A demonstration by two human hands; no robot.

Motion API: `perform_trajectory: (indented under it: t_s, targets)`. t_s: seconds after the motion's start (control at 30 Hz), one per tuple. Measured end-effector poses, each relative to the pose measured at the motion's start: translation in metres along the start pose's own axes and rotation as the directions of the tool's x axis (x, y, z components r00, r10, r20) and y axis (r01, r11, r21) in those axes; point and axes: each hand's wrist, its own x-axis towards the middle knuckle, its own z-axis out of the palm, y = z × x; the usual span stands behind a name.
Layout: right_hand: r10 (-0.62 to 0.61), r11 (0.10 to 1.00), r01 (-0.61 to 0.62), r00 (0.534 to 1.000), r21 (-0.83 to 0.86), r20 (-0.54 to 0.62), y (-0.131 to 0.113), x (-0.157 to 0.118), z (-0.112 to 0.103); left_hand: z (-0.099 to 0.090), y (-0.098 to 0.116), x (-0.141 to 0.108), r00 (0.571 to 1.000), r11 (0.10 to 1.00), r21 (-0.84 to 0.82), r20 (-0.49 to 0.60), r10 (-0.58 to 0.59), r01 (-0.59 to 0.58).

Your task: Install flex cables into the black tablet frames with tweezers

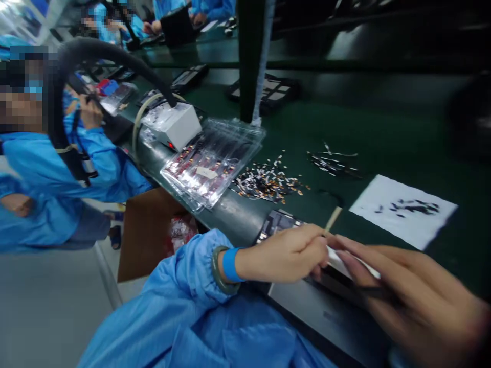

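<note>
My left hand (291, 253) is closed, its fingertips together at the base of a thin tan strip (333, 220) that sticks up. Beneath that wrist lies a black device with a grey panel (307, 309); its far corner (280, 222) shows small metal parts. My right hand (418, 286), blurred, meets the left fingertips from the right. Its thumb and fingers close about a flat white strip (339, 261) over the device's edge. The hands cover the spot where they meet the device.
Loose small parts (268, 181) are heaped beyond the device, with thin dark strips (333, 161) behind. A white sheet (399, 235) holds black bits. Clear plastic trays (207, 176), a white box (176, 125) and a post (251, 61) stand farther off. Co-workers (69, 163) sit left, near a cardboard box (141, 240).
</note>
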Motion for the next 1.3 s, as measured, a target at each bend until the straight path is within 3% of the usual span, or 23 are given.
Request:
perform_trajectory:
  t_s: [0.13, 0.33, 0.4, 0.53, 0.63, 0.73, 0.83, 0.9, 0.97, 1.03, 1.1, 1.2, 1.3]
  targets:
    - [-0.308, 0.92, 0.306, 0.951, -0.246, 0.031, -0.015, 0.011, -0.001, 0.005, -0.011, -0.003, 0.988, 0.922, 0.374, -0.07, 0.135, -0.1]
    - [-0.353, 0.867, 0.346, 0.934, -0.359, 0.049, -0.017, 0.014, 0.003, 0.014, -0.02, -0.006, 0.97, 0.698, 0.685, 0.06, 0.234, -0.21]
    - [-0.356, 0.855, 0.358, 0.931, -0.376, 0.076, -0.019, 0.016, 0.001, 0.012, -0.02, -0.007, 0.967, 0.678, 0.701, 0.065, 0.246, -0.22]
    - [-0.312, 0.863, 0.325, 0.945, -0.387, 0.097, -0.022, 0.02, -0.001, 0.001, -0.02, -0.003, 0.96, 0.769, 0.582, 0.08, 0.268, -0.263]
    - [-0.285, 0.868, 0.297, 0.954, -0.398, 0.092, -0.021, 0.021, 0.002, -0.004, -0.019, 0.003, 0.973, 0.823, 0.524, 0.053, 0.222, -0.217]
    - [-0.292, 0.862, 0.284, 0.955, -0.42, 0.047, -0.018, 0.021, 0.008, -0.004, -0.018, 0.006, 0.976, 0.822, 0.531, 0.048, 0.212, -0.205]
    - [-0.22, 0.924, 0.189, 0.974, -0.332, -0.057, -0.012, 0.021, 0.01, -0.004, -0.017, 0.007, 0.985, 0.866, 0.472, 0.038, 0.168, -0.166]
    - [-0.092, 0.98, 0.053, 0.976, -0.193, -0.197, -0.008, 0.022, 0.007, -0.006, -0.014, 0.008, 0.995, 0.947, 0.308, 0.008, 0.096, -0.094]
    - [0.068, 0.997, -0.078, 0.942, -0.018, -0.329, -0.005, 0.022, 0.002, -0.009, -0.011, 0.008, 0.999, 1.0, 0.025, -0.038, 0.011, -0.01]
    - [0.171, 0.984, -0.141, 0.915, 0.107, -0.366, -0.004, 0.023, 0.0, -0.011, -0.006, 0.008, 0.996, 0.966, -0.254, -0.054, -0.071, 0.055]
    - [0.168, 0.982, -0.126, 0.92, 0.138, -0.354, -0.006, 0.023, -0.001, -0.011, -0.002, 0.007, 0.992, 0.907, -0.412, -0.037, -0.117, 0.092]
    - [0.095, 0.992, -0.061, 0.937, 0.111, -0.337, -0.01, 0.023, 0.002, -0.009, -0.002, 0.007, 0.993, 0.877, -0.473, -0.041, -0.114, 0.081]
    - [0.09, 0.993, -0.059, 0.934, 0.099, -0.345, -0.012, 0.024, 0.002, -0.006, -0.007, 0.008, 0.991, 0.938, -0.346, -0.127, -0.038, -0.009]
